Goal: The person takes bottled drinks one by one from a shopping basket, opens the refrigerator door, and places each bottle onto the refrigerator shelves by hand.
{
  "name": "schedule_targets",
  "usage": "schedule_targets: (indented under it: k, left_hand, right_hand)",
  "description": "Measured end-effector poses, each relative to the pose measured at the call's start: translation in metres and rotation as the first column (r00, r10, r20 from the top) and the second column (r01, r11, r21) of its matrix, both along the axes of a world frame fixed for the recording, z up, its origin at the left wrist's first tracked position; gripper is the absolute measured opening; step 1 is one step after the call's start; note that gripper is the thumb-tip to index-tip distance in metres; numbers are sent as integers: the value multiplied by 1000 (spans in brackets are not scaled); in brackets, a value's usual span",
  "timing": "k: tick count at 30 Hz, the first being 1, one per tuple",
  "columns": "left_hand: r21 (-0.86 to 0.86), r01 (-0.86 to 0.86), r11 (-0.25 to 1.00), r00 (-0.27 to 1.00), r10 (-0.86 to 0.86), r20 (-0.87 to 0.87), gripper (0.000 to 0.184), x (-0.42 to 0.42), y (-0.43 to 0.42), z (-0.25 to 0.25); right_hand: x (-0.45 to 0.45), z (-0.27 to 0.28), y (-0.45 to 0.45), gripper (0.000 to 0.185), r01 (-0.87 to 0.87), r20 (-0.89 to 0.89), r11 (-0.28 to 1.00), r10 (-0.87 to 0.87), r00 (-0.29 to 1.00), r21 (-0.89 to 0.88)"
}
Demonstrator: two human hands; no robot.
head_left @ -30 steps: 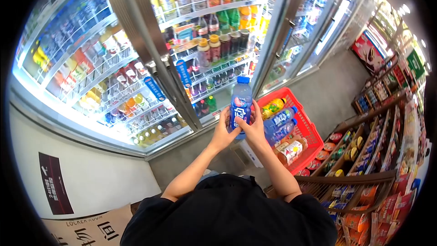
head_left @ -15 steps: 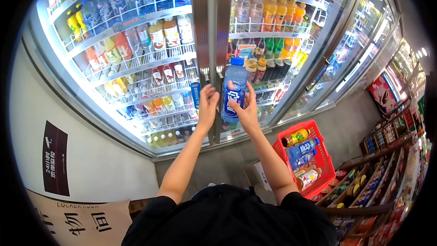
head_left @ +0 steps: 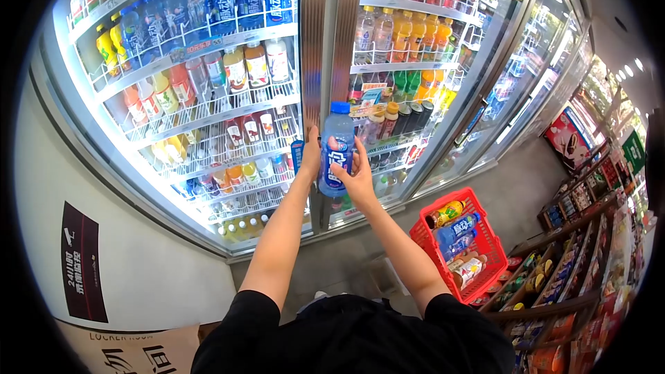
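Note:
A clear blue drink bottle with a blue cap stands upright in front of the fridge. My right hand is closed round its lower right side, thumb across the blue label. Beside the bottle's left side is my left hand, seen edge-on with its fingers stretched upward. It lies close to the door frame and a small blue tag. Part of its fingers is hidden, and I cannot tell whether it touches the bottle.
Lit fridge shelves hold rows of bottles behind the doors. A red basket with several bottles stands on the floor at right. Snack racks are at lower right; a white wall panel is at left.
The bottle and my right hand have shifted left and slightly down in view. My left hand has come closer to the bottle, its fingers straighter. The camera view has shifted a little.

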State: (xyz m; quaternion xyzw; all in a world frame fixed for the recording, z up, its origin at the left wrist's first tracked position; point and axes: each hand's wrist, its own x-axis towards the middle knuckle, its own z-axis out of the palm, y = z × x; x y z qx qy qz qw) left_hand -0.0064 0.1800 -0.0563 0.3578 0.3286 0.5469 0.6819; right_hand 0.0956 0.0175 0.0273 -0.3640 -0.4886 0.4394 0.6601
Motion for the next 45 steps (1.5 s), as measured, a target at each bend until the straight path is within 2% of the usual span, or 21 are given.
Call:
schedule_targets:
  k: [4,6,7,11,15,18,20,22,24,27,30,31,36,40,42,44,45]
  left_hand:
    - [-52,62,997,993,-67,-98,68,-7,-11,9]
    - [33,-11,999,969,19,-245,70,-5,-19,18]
    - [22,-46,999,952,51,-300,70,-5,-26,29]
    - [103,33,994,943,3,-332,71,-8,-15,12]
    - [86,-59,995,949,82,-303,57,-3,-24,19]
    - [52,-82,995,958,93,-270,53,-4,-32,23]
    - [74,-128,989,945,144,-293,57,3,-37,29]
    - [25,-178,984,905,174,-388,62,7,-50,32]
    - [-2,-216,976,895,197,-400,65,11,-66,30]
    - [36,-105,994,947,111,-300,62,6,-95,27]
    - [28,-129,991,950,132,-283,66,8,-124,28]
    - [71,-157,985,922,172,-348,68,6,-134,29]
    - [61,-238,969,934,246,-260,67,5,-182,36]
    - [119,-313,942,840,333,-428,68,-1,-230,35]
    - [71,-340,938,808,330,-489,69,-8,-252,32]
    - [40,-312,949,831,293,-472,68,-22,-276,31]
    - [118,-381,917,747,381,-545,64,-26,-294,35]
  right_hand:
    - [1,7,-18,90,14,41,1000,-14,999,-12]
    - [7,10,-28,90,16,44,999,-15,999,-38]
    - [7,12,-34,90,24,28,999,-23,999,-37]
    - [23,23,-62,90,-2,-23,998,0,1000,-65]
    - [42,32,-74,89,-45,24,999,46,999,-15]
    - [55,34,-80,88,-67,46,998,67,997,-6]
    - [67,38,-76,88,-86,55,996,85,995,12]
    - [74,34,-69,92,-86,22,996,85,996,8]
    - [79,34,-62,92,-71,45,997,70,997,20]
    - [81,38,-59,90,-93,46,995,91,995,41]
    - [78,39,-62,91,-103,32,992,101,994,79]
    - [75,40,-66,91,-123,-24,990,125,992,74]
    - [75,53,-92,91,-195,-38,980,197,980,51]
    - [79,61,-111,90,-235,8,970,235,972,67]
    - [79,67,-120,89,-294,2,952,295,955,87]
    - [81,73,-132,89,-318,17,944,318,948,91]
    - [83,74,-136,90,-329,33,939,328,944,99]
